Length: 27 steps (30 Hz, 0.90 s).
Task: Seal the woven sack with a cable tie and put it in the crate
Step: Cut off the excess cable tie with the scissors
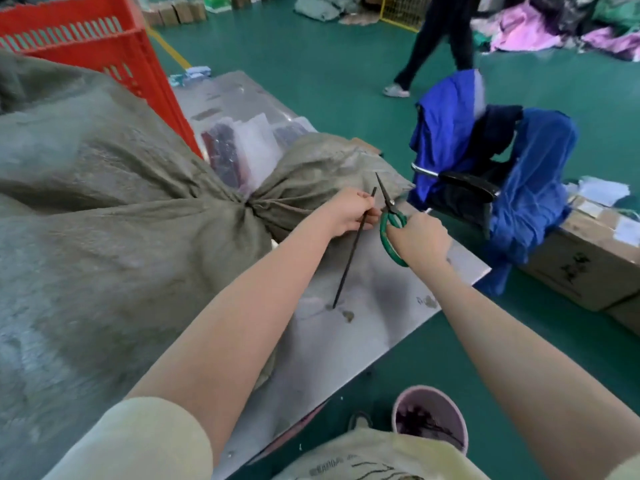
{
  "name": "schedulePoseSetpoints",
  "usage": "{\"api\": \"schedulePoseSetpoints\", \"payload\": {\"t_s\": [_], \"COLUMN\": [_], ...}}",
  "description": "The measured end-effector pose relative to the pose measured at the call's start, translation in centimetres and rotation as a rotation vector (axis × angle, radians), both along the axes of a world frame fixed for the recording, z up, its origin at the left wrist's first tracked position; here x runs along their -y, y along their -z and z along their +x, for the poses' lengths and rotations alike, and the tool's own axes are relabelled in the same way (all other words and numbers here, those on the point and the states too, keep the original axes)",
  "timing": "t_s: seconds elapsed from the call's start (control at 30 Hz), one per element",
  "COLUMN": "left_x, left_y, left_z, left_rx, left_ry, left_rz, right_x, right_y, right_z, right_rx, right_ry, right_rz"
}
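A big grey-green woven sack (pixel 104 209) lies on the metal table (pixel 346 334), its neck gathered at a knot (pixel 247 204) with the loose mouth flaring to the right. My left hand (pixel 349 213) grips a long black cable tie (pixel 351 258) whose free end hangs down toward the table. My right hand (pixel 417 237) holds green-handled scissors (pixel 389 216), blades pointing up beside the tie's upper end. The red plastic crate (pixel 104 46) stands behind the sack at the upper left.
Clear bags of clothing (pixel 235 150) lie on the table beyond the sack. A chair draped in blue cloth (pixel 485 168) and cardboard boxes (pixel 588 258) stand to the right. A pink bin (pixel 431 417) sits on the green floor below. A person (pixel 440 39) walks at the back.
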<state>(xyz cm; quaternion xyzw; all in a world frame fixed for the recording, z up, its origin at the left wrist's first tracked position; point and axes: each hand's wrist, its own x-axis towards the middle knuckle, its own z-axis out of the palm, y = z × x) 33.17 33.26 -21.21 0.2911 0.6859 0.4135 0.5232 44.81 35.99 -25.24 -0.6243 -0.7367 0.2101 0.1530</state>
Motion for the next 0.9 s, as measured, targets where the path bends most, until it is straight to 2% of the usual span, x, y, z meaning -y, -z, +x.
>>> {"api": "schedulePoseSetpoints", "payload": {"t_s": [0.27, 0.4, 0.47, 0.77, 0.9], "left_x": [-1.4, -2.8, -3.2, -4.3, -4.0], "left_y": [4.7, 6.2, 6.4, 8.3, 7.5], "left_z": [4.2, 4.7, 4.9, 3.0, 1.7], "left_rx": [0.050, -0.072, -0.062, -0.228, -0.345], "left_ry": [-0.021, -0.085, -0.122, -0.170, -0.132], "left_rz": [-0.137, -0.132, -0.134, -0.181, -0.152], "right_x": [0.9, 1.1, 1.1, 0.3, -0.2], "right_y": [3.2, 4.3, 4.5, 3.9, 2.9], "right_z": [5.3, 5.8, 5.6, 4.4, 2.9], "right_rx": [0.072, 0.057, 0.056, 0.031, -0.003], "right_ry": [0.103, 0.111, 0.085, 0.003, -0.059], "right_rz": [-0.164, -0.244, -0.264, -0.306, -0.180]}}
